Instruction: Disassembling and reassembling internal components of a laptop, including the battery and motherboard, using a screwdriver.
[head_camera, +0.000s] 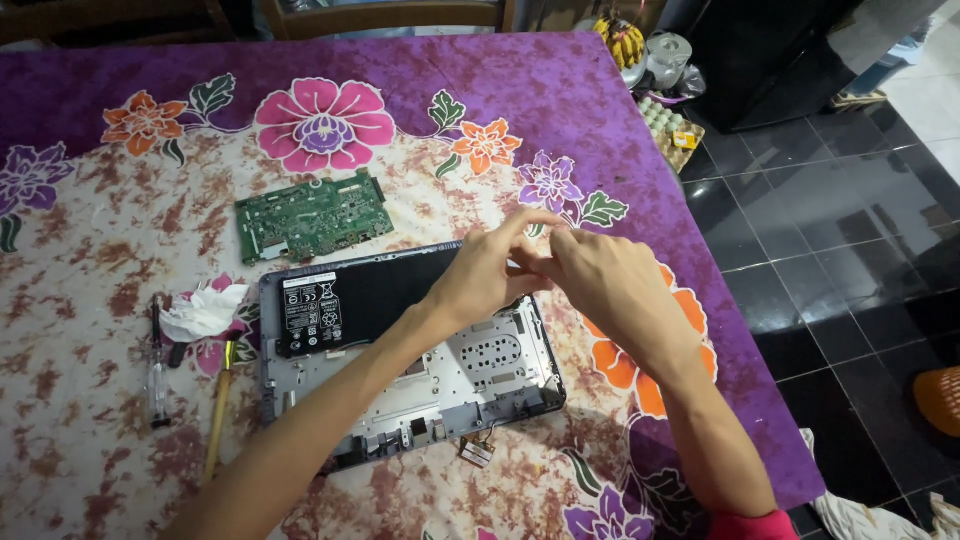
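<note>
The left hand (490, 268) and right hand (610, 285) meet fingertip to fingertip above the far right corner of the opened laptop (400, 350), which lies mid-worktop with its battery (350, 300) exposed. Their fingers pinch together, probably on some tiny part, though it is too small to make out. Handling something that small goes best held low over the laptop, with a light, steady pinch. A circuit board (312, 215) lies toward the far edge; a brush (220, 400), pen (157, 375) and crumpled tissue (205, 310) sit by the laptop's left side.
</note>
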